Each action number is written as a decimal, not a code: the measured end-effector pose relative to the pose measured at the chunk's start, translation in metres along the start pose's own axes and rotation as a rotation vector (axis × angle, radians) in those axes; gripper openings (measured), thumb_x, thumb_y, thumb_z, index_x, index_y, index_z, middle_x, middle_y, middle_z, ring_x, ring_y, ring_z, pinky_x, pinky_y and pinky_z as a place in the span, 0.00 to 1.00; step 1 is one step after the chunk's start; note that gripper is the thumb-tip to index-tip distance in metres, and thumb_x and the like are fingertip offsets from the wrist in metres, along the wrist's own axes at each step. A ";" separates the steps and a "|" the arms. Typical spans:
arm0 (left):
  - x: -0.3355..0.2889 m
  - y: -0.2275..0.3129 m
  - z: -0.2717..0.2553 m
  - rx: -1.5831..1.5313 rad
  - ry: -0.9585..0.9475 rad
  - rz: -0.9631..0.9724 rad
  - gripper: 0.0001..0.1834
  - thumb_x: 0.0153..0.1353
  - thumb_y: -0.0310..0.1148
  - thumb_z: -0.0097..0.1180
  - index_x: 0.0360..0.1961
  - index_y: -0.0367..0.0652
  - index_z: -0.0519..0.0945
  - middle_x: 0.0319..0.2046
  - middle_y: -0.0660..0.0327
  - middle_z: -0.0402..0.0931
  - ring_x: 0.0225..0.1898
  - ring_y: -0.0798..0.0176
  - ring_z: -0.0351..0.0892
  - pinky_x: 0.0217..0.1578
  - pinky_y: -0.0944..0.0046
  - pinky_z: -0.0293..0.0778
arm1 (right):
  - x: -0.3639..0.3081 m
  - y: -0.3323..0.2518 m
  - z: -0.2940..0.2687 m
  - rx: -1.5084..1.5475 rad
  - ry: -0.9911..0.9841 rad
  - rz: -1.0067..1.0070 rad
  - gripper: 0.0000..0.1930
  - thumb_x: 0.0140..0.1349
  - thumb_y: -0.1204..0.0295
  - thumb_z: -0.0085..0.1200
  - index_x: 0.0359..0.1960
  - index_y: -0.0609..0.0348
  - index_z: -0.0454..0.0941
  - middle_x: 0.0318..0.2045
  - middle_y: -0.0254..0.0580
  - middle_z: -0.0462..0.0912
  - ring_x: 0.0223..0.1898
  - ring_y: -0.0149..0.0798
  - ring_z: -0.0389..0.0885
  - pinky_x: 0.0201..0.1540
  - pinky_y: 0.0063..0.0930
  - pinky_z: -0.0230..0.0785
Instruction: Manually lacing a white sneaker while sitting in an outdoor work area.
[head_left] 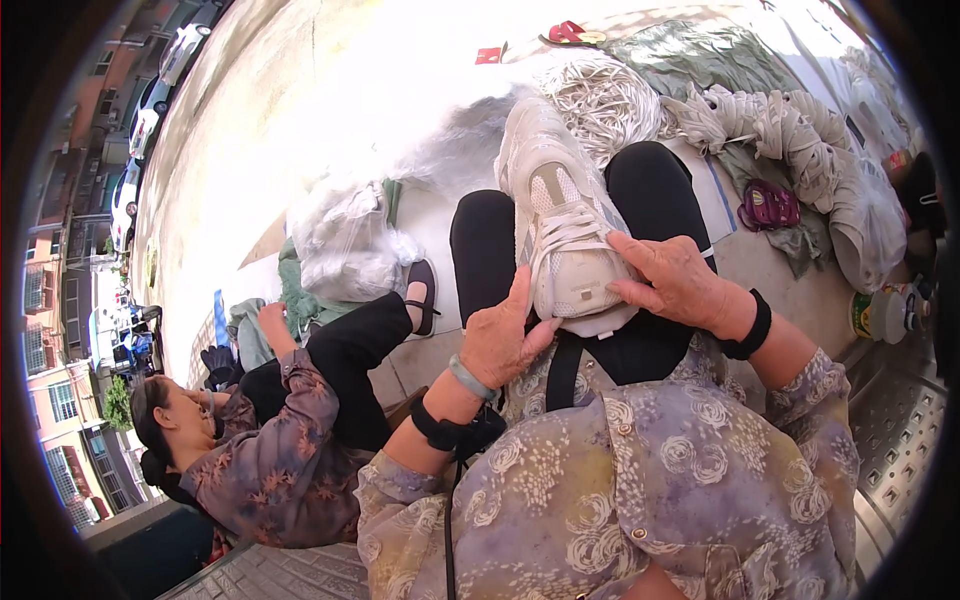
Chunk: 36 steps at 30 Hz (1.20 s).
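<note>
- As I look on, a beige sneaker [575, 230] lies lengthwise on the seated person's lap [480, 260], between the dark-trousered thighs and near the inner edges of both.
- Fingers of the left hand [500, 340] are closed on the sneaker's left side, forefinger straight along it and thumb at the near end.
- Thumb and forefinger of the right hand [685, 280] grip the opposite edge, a little apart from each other.
- Clear plastic bags [345, 230] slump on the left part of the paving [260, 120], over one edge of a green cloth [292, 285]; they look stuffed with something pale, too glared for me to name.
- Another clear bag [882, 225], toward the paving's right edge, wraps the near end of a row of beige bundled pieces [745, 118].
- Just below that bag a rounded tub [880, 314] with a green label lies tipped; I can't tell what it holds.
- Beyond the right knee sits a tangled heap of pale cord [605, 100], close to the left edge of a grey-green sheet [700, 55]; red sandals [573, 35] lie near its far left corner.
- To the left, a co-worker [270, 440] in a patterned shirt sits with one hand [271, 318] near the green cloth.
</note>
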<state>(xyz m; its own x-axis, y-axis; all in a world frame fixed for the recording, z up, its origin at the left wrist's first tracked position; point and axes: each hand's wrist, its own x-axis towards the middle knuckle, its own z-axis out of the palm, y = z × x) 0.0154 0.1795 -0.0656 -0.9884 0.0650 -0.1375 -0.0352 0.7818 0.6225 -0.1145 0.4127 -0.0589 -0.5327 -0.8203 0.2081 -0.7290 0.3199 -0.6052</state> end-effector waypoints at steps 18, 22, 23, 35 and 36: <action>0.020 0.001 0.000 -0.182 0.080 0.035 0.34 0.58 0.38 0.49 0.60 0.24 0.58 0.34 0.39 0.76 0.35 0.41 0.79 0.38 0.54 0.74 | 0.020 0.007 0.002 0.021 0.111 0.048 0.15 0.58 0.68 0.49 0.44 0.63 0.72 0.25 0.50 0.79 0.27 0.51 0.79 0.28 0.40 0.69; 0.014 -0.011 0.008 -0.211 0.135 0.078 0.34 0.57 0.35 0.50 0.62 0.27 0.57 0.34 0.39 0.77 0.36 0.40 0.79 0.39 0.54 0.73 | 0.021 0.004 0.006 0.022 0.084 0.025 0.16 0.57 0.69 0.51 0.45 0.65 0.72 0.24 0.49 0.79 0.27 0.50 0.79 0.28 0.39 0.69; 0.014 -0.013 0.009 -0.221 0.160 0.099 0.34 0.57 0.34 0.50 0.62 0.29 0.57 0.35 0.39 0.77 0.37 0.40 0.79 0.40 0.54 0.73 | 0.021 0.003 0.007 0.024 0.048 0.045 0.16 0.57 0.69 0.51 0.45 0.65 0.72 0.24 0.49 0.79 0.27 0.50 0.79 0.28 0.39 0.69; 0.002 -0.022 -0.060 0.035 0.076 0.134 0.25 0.50 0.28 0.62 0.51 0.42 0.74 0.21 0.57 0.75 0.20 0.57 0.74 0.23 0.63 0.70 | -0.016 0.039 -0.036 0.070 0.052 0.027 0.11 0.56 0.70 0.57 0.39 0.60 0.77 0.23 0.46 0.79 0.26 0.50 0.78 0.28 0.35 0.67; -0.001 -0.026 -0.065 0.094 0.189 0.259 0.20 0.51 0.25 0.61 0.48 0.42 0.77 0.21 0.58 0.74 0.18 0.61 0.72 0.22 0.65 0.69 | -0.024 0.047 -0.045 -0.028 0.053 0.017 0.08 0.56 0.72 0.56 0.37 0.60 0.78 0.24 0.45 0.79 0.26 0.49 0.78 0.29 0.34 0.67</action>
<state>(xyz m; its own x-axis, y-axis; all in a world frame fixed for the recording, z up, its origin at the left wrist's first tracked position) 0.0072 0.1183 -0.0315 -0.9730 0.1594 0.1669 0.2256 0.8088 0.5431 -0.1552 0.4683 -0.0576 -0.5669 -0.7884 0.2387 -0.7309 0.3478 -0.5872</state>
